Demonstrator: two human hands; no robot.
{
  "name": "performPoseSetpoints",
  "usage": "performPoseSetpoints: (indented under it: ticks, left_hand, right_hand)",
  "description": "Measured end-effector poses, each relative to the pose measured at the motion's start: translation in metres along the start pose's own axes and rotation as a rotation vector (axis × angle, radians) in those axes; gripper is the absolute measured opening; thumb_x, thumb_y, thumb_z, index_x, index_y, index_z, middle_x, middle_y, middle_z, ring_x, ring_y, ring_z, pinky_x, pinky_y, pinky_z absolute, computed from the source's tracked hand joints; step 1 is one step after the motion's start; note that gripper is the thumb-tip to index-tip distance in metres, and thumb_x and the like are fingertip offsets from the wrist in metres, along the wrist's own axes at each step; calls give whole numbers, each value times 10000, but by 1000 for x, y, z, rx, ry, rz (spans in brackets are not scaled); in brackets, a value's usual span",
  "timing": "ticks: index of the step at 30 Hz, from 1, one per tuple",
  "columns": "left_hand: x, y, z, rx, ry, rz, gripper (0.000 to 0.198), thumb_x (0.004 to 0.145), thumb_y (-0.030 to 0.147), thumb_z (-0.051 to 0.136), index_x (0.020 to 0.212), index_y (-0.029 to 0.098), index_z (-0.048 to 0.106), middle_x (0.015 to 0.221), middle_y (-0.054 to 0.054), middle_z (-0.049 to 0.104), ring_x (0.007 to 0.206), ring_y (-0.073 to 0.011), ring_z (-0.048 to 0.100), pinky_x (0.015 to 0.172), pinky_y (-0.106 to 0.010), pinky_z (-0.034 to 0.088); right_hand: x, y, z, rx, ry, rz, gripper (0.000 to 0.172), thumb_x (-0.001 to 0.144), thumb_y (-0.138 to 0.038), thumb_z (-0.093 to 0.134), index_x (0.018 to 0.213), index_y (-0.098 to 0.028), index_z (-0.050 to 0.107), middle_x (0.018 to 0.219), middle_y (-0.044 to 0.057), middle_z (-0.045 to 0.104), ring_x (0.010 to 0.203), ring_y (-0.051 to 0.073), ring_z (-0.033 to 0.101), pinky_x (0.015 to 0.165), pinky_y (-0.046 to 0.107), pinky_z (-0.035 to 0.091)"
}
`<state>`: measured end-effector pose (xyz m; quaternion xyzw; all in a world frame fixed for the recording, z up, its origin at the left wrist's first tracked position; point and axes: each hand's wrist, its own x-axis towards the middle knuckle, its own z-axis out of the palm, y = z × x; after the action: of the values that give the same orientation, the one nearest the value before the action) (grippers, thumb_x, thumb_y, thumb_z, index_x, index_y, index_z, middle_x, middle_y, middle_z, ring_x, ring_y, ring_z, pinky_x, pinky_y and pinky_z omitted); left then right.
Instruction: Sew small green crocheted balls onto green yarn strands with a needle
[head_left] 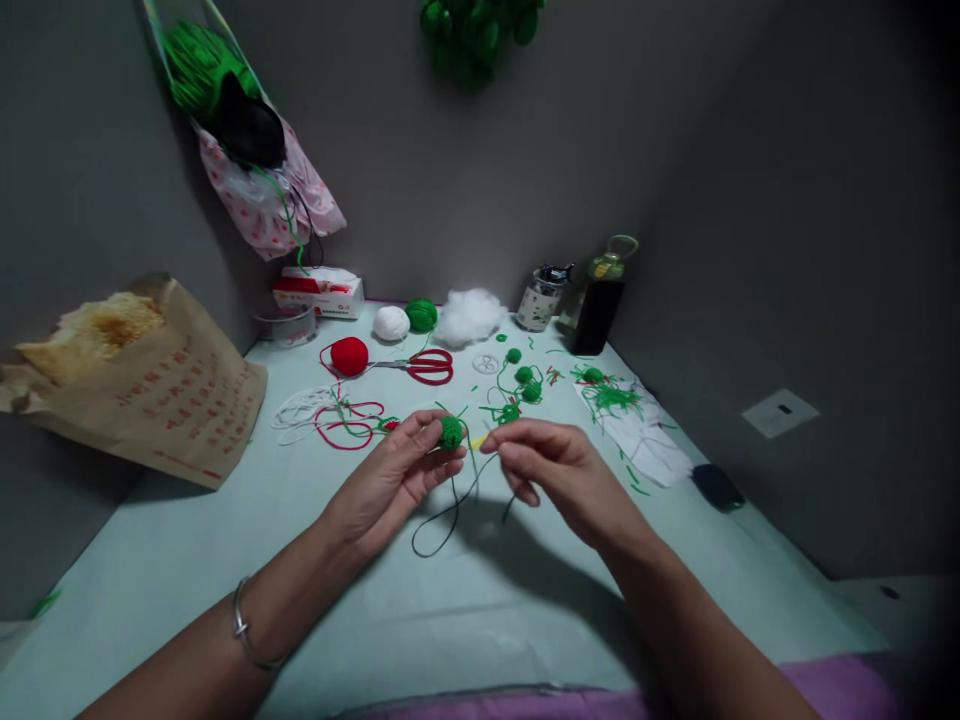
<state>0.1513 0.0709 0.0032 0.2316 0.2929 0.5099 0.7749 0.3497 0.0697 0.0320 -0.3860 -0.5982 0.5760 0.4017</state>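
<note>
Between the tabletop's [450,640] near and far edges, the left hand [405,465] grips a ball [450,432] just left of the right hand's [551,455] pinched fingertips, contents unclear.

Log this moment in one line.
left grip: holding round green yarn piece; right grip: at small yellow piece, hold unclear; red-handled metal scissors: on pale table

Brn bag [184,390] w/ bread [112,335]
</note>
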Motion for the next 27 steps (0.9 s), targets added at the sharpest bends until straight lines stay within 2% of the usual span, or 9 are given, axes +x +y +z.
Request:
performPoseSetpoints:
  ticks: [4,7,12,16,22,27]
  left_hand:
    - [1,-2,-2,11,0,10,238,796,226,798,975,170,653,905,-10,667,790,-106,668,757,-206,594]
    - [1,-1,-1,31,-3,12,250,788,234,804,971,177,644,899,-6,655,787,-104,660,729,-196,584]
    - [2,0,0,67,27,17,252,784,213,798,967,183,629,880,-4,650,776,-110,652,766,-229,581]
    - [3,0,-2,121,-7,26,248,798,221,785,987,182,629,870,-2,647,779,-110,640,761,-229,558]
    - [4,4,-5,279,-37,111,313,730,206,834,996,189,670,904,4,668,809,-107,619,788,-225,507]
    - [2,4,-6,436,-82,225,294,737,203,833,997,197,695,946,-12,688,881,-135,628,813,-236,482]
  right_hand:
    - [-2,7,14,-56,-93,46,232,891,-389,677,941,-166,718,641,-20,562,518,65,475,473,192,381]
    - [-2,10,20,-42,-90,69,235,890,-396,669,885,-162,689,607,-33,533,503,63,457,449,183,342]
    - [-3,9,21,-59,-64,66,260,890,-416,659,845,-161,671,582,-36,520,498,65,439,448,193,323]
    - [-3,9,19,-72,-56,83,280,886,-430,657,843,-153,670,580,-36,513,491,64,429,444,195,316]
    - [-2,10,17,-40,-55,122,322,839,-472,703,824,-153,666,585,-30,520,505,74,434,452,198,310]
    - [-2,12,18,-87,11,34,297,850,-457,699,810,-163,680,605,-19,524,534,86,428,492,216,333]
